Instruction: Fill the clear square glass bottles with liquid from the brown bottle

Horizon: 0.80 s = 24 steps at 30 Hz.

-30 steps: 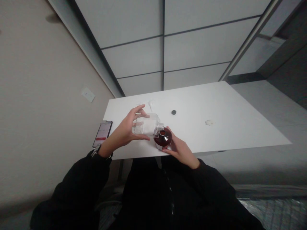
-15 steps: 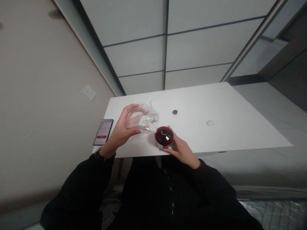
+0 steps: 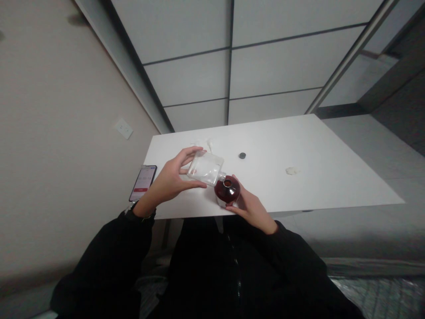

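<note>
My left hand point(image 3: 175, 177) grips a clear, flat-sided bottle point(image 3: 206, 167) between the thumb and fingers. That bottle is tilted, its neck pointing right and down close to the mouth of a dark red-brown bottle point(image 3: 227, 189). Whether the neck touches the rim I cannot tell. My right hand point(image 3: 249, 206) is wrapped round the right side of the red-brown bottle, which stands upright near the table's front edge with its mouth uncapped. Some of its fingers are hidden behind the bottle. Any liquid in the clear bottle is hard to make out.
On the white table point(image 3: 332, 177) lie a small dark cap point(image 3: 242, 155) and a crumpled whitish scrap point(image 3: 292, 170). A phone point(image 3: 143, 183) rests at the left edge beside my left forearm. Behind the table stand white panelled doors point(image 3: 195, 75); a wall socket point(image 3: 124, 129) is at left.
My left hand has tipped the clear bottle, bringing its neck right and down to the red-brown bottle's mouth. My right hand and the red-brown bottle have stayed put.
</note>
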Available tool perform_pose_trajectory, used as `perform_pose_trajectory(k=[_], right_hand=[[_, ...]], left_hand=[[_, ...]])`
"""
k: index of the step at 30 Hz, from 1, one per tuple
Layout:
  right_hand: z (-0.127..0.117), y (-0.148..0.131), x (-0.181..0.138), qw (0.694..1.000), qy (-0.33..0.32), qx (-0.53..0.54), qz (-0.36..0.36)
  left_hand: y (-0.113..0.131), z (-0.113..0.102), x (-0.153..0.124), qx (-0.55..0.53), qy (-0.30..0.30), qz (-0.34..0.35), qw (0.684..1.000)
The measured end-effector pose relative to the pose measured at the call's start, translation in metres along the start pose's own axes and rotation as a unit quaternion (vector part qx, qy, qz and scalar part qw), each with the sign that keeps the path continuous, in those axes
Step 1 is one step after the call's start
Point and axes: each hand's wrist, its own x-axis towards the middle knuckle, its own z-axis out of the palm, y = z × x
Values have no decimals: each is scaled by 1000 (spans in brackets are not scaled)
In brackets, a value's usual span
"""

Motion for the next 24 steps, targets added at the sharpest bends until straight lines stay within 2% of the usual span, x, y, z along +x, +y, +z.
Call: perform_pose_trajectory(k=[11,19,24], right_hand=[[0,-2,0,1000,6,6,1],[2,2,-2,1000,16,-8,-12],[4,6,-3,1000,22,-18,-13]], left_hand=[[28,-4,6,130,-43,55,989],[38,-7,11,241,-78,153,955],[45,-6,14,290,-103,188,933]])
